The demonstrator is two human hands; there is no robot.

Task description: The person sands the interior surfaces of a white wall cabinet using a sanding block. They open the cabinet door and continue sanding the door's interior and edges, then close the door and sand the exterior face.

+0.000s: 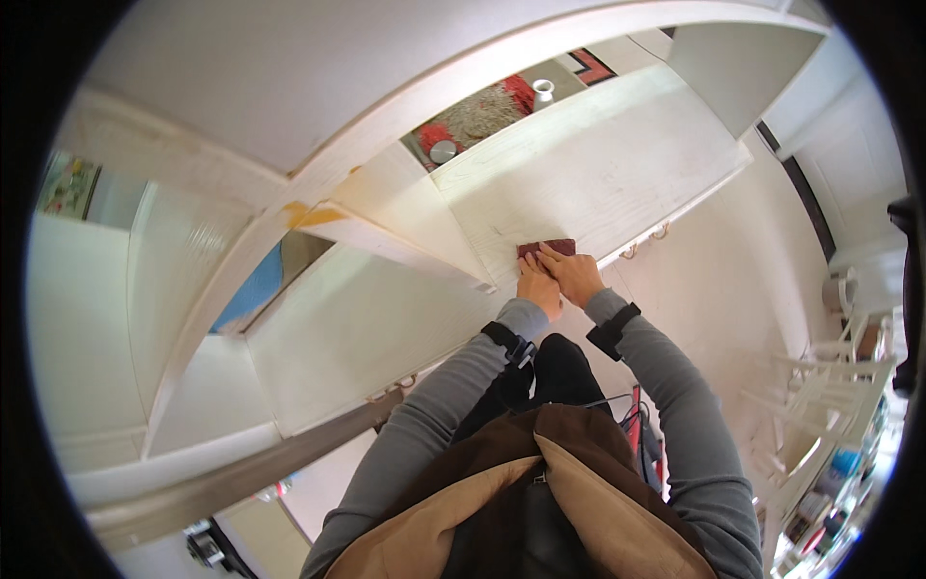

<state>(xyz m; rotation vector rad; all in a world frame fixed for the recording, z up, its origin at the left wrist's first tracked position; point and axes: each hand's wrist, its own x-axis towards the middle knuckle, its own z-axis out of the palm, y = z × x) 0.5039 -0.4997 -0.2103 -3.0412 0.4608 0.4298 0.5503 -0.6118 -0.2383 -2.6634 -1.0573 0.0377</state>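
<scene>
A dark red-brown abrasive pad or folded cloth (555,247) lies flat on the white wooden shelf top (579,174) of a cabinet, close to its front edge. Fingers of my left hand (539,284) press on its near left part. My right hand (575,275) is beside the left, its fingers overlapping the left ones and resting on the same pad. Neither hand is closed around the pad; the palms are partly hidden. Left of the hands, a white upright divider (419,253) bears yellowish patches (315,214) at its far end.
Cabinet framing (347,137) arches over the shelf. Brass-coloured hooks or handles (629,251) stick out along the front edge. Behind the shelf are a white vase (542,94) and a shaggy red and grey rug (485,116). White chairs (832,376) and a cluttered table stand at the right.
</scene>
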